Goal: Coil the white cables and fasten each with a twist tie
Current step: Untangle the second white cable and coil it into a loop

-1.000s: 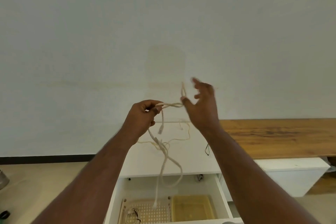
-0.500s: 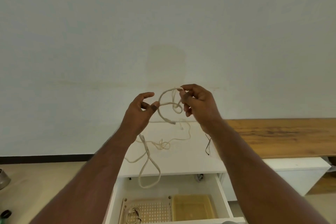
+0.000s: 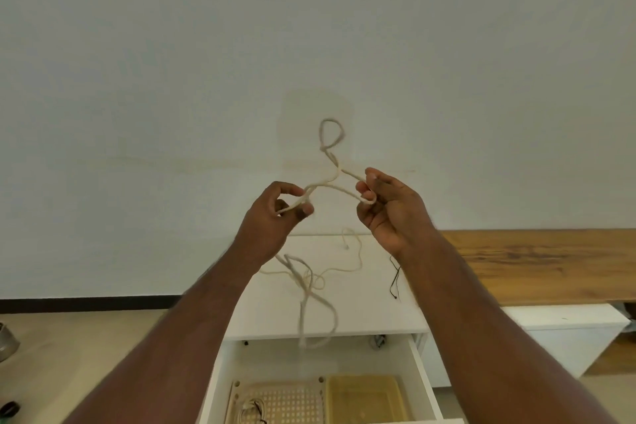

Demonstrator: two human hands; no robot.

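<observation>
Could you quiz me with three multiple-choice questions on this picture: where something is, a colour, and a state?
1. Where does the black twist tie lie?
A. on the white cabinet top
B. inside the drawer
C. on the floor

2. What colour is the solid tray in the drawer?
A. blue
B. yellow
C. red

3. What are the hands doing?
A. resting flat
B. holding nothing
C. holding a white cable

Answers: 1 A, it lies on the white top beside the right hand's wrist. 2 B, it looks translucent yellow. 3 C, the left hand and right hand grip it mid-air.
</observation>
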